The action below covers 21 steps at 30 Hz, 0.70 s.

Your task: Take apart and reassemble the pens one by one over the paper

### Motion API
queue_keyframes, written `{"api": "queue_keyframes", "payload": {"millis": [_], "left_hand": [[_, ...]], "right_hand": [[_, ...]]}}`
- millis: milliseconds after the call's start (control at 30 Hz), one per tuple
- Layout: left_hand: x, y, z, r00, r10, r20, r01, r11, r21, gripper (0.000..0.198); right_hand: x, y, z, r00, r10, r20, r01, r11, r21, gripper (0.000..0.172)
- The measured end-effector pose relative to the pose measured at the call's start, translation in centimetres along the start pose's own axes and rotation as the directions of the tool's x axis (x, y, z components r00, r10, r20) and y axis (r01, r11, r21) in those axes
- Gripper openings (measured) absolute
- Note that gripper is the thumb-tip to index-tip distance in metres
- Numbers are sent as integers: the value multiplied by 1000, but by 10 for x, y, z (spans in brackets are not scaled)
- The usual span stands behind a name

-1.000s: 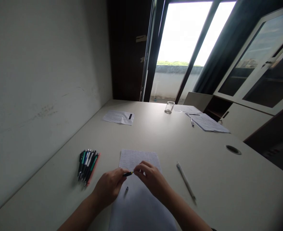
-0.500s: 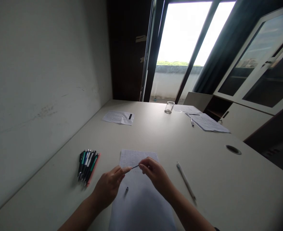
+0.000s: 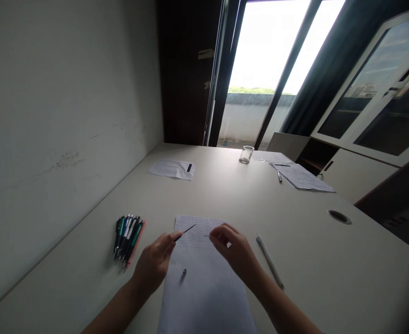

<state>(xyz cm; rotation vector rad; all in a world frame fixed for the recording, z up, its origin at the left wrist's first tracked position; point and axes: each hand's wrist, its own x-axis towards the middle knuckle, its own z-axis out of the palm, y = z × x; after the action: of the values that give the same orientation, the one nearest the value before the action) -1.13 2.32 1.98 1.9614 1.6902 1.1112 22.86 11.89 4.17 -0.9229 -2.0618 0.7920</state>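
My left hand [image 3: 156, 254] pinches a thin dark pen refill [image 3: 189, 229], its tip pointing up and to the right above a sheet of paper with handwritten lines [image 3: 207, 278]. Across a small gap, my right hand [image 3: 229, 239] is closed at the fingertips on a tiny thin pale piece that looks like a pen spring [image 3: 206, 235]; most of it is hidden by the fingers. A small dark pen tip piece [image 3: 184, 272] lies on the paper below my hands. To the right of the paper rests a light grey pen barrel [image 3: 270, 260].
A bunch of several pens [image 3: 128, 240] lies at the left. Farther back are a crumpled paper [image 3: 172, 169], a glass jar [image 3: 246, 155], stacked papers [image 3: 303, 176] and another pen [image 3: 279, 176]. A round cable hole [image 3: 339, 217] is at the right.
My hands have drawn apart. The refill's tip has come away from my right fingers and tilts upward, and a small pale piece now shows at my right fingertips.
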Motion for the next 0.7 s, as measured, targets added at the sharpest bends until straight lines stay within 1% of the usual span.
{"api": "queue_keyframes", "payload": {"millis": [67,133,167,233,300,400,533,700], "left_hand": [[0,-2,1,1000,-23,-5,23,1000,-12,35],[1,-2,1,999,-34,-6,34,999,-22,35],[1,-2,1,999,-36,-6,36,999,-25,35],[2,0,0,999,-38,-2,38,999,-24,35],[2,1,0,999,-41,6,41,999,-19,35],[1,2,0,999,-42,15,42,999,-5,35],[1,1,0,1000,-29,9,29,999,16,37],[1,-1,1,1000,-21,12,21,1000,15,37]], "right_hand": [[-8,-5,6,983,-112,143,135,978,-161,10],[-18,-11,15,942,-187,279,270,915,-300,12],[-22,-15,19,917,-209,340,330,876,-351,12],[-28,-20,27,877,-223,425,406,817,-409,11],[-32,-23,32,854,-230,467,451,774,-444,13],[-33,-22,35,841,-245,483,485,738,-469,15],[-35,-16,38,819,-271,506,520,724,-453,15],[-38,-13,41,782,-302,545,567,709,-420,20]]}}
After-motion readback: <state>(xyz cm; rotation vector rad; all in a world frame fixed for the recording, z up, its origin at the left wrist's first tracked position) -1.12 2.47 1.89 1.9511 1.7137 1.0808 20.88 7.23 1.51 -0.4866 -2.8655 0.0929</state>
